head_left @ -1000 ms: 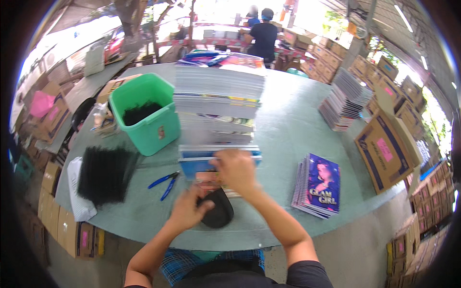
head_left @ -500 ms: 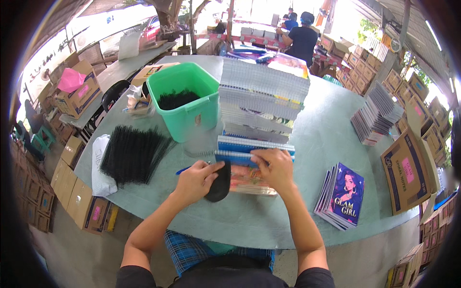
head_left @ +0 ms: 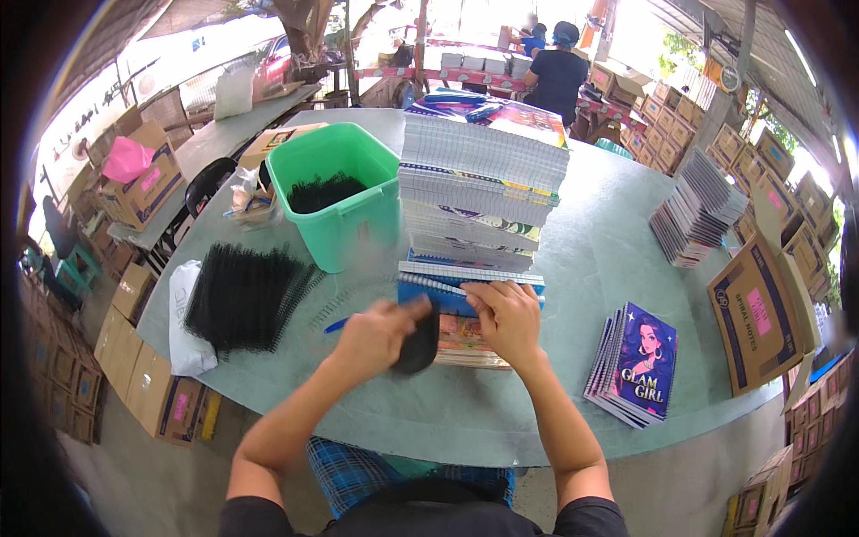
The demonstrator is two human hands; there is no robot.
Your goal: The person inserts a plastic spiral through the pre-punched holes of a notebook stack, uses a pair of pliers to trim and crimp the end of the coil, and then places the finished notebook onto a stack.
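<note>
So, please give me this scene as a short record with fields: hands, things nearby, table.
left hand: holds a black oval tool against the notebook
right hand: presses flat on the notebook
behind the hands: tall stack of spiral notebooks
left side: green bin, pile of black spiral coils
right side: small stack of purple-cover notebooks
surface: round grey-green table

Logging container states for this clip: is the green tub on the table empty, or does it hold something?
Not empty. The green tub stands upright and open-topped, with a heap of black spiral coils showing inside, below its rim.
</note>
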